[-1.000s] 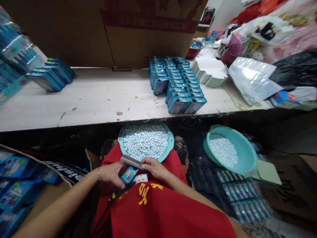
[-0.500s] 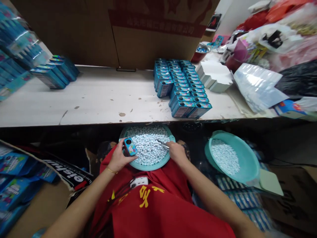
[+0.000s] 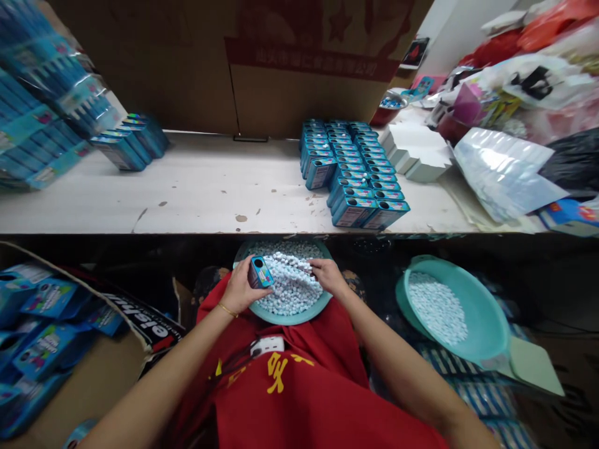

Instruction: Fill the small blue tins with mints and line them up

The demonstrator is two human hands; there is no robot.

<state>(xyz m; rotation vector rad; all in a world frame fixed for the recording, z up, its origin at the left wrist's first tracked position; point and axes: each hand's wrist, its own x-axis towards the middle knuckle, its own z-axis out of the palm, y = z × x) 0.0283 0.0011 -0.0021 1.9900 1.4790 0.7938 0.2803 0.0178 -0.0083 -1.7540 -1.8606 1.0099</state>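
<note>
My left hand point(image 3: 238, 288) is closed around a small blue box point(image 3: 261, 272) with a dark round hole in its top. It tilts the box over the left side of a turquoise basin point(image 3: 281, 318) on my lap. Small white pellets point(image 3: 290, 299) fill the basin. My right hand point(image 3: 329, 275) is closed on the handle end of a metal scoop. A heap of pellets point(image 3: 292, 263) covers the scoop, so its shape is mostly hidden. The heap lies just right of the box, over the basin.
Rows of similar blue boxes point(image 3: 358, 168) stand on the white table point(image 3: 210, 187), with white boxes point(image 3: 416, 149) beside them. A second turquoise basin point(image 3: 486, 312) of pellets sits lower right. Blue packs point(image 3: 51, 337) fill a carton at lower left. A large carton point(image 3: 299, 93) stands behind.
My right hand has brought up the scoop, now heaped with pellets, where before its bare metal showed in the basin. The left hand has tipped the box slightly toward it. The view has shifted a little.
</note>
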